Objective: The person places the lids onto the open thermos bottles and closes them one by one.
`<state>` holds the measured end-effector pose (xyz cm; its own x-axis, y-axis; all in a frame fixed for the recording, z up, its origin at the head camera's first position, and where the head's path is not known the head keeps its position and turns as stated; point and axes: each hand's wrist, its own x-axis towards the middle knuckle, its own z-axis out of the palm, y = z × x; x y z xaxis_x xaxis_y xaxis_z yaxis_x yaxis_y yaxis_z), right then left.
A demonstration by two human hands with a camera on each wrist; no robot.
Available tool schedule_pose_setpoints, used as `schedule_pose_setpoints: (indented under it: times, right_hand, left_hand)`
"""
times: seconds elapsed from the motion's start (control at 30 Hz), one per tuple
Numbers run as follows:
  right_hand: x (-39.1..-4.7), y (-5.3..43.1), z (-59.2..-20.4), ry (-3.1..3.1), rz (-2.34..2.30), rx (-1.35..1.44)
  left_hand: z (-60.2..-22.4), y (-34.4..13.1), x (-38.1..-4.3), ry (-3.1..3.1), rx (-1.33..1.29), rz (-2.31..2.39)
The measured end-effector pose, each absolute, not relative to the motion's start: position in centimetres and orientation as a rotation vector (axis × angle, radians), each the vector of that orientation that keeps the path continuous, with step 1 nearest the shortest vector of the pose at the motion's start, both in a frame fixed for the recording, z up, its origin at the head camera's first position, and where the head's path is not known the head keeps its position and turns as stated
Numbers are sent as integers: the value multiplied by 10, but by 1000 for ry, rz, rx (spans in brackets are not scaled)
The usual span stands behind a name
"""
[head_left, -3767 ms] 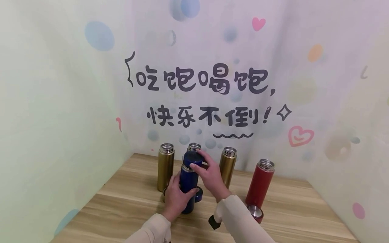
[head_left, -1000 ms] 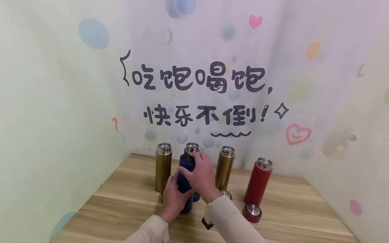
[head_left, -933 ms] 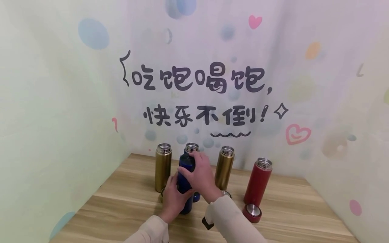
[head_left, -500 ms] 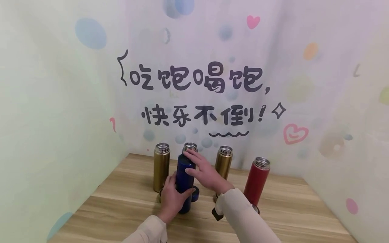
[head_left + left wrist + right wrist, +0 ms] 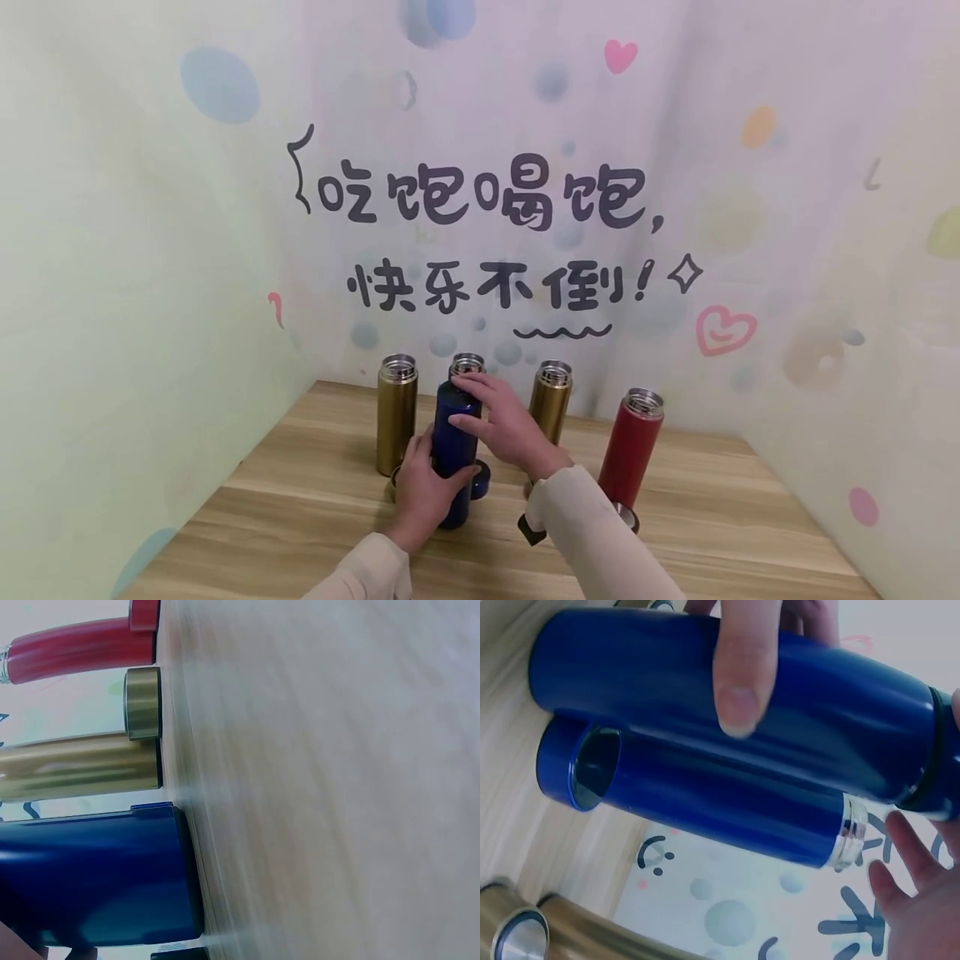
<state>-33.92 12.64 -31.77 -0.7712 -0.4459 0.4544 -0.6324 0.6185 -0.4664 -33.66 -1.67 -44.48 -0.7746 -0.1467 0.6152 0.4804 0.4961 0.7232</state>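
Observation:
A blue thermos (image 5: 456,450) stands upright on the wooden table, and my left hand (image 5: 426,496) grips its lower body. The thumb shows across its side in the right wrist view. A blue lid (image 5: 454,397) sits on its mouth. My right hand (image 5: 510,421) holds that lid from the right, thumb on the near side and fingers over the far edge; its other fingers stick out free. Close behind stands a second blue thermos (image 5: 735,806), uncapped, with its own lid (image 5: 559,761) at its foot. In the left wrist view the held blue thermos (image 5: 97,877) fills the lower left.
Uncapped gold thermoses (image 5: 397,425) stand either side of the blue ones, the right gold thermos (image 5: 553,404) partly behind my hand. A red thermos (image 5: 632,446) is farther right, its lid (image 5: 626,518) before it. A gold lid (image 5: 142,703) lies by its bottle. A printed curtain (image 5: 495,100) hangs behind.
The lid was raised off the steel neck at first; now it sits down on the thermos. My right hand has swung back to the right around the lid. The left hand keeps its grip.

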Motion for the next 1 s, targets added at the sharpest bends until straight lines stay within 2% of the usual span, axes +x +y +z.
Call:
schedule_pose_setpoints:
  times: [0.23, 0.43, 0.83, 1.0]
  right_hand:
    - [-337, 109, -330, -2378, 801, 636]
    - [-336, 100, -336, -2311, 787, 539]
    - [-342, 122, -328, -2489, 1492, 806]
    - [-346, 130, -324, -2526, 1526, 851]
  left_hand:
    - [-445, -17, -335, -2135, -262, -1318]
    - [-445, -17, -337, -2143, -253, -1308]
    - [-445, -17, -339, -2124, -272, -1312]
    - [-445, -17, -338, -2135, -270, -1321]
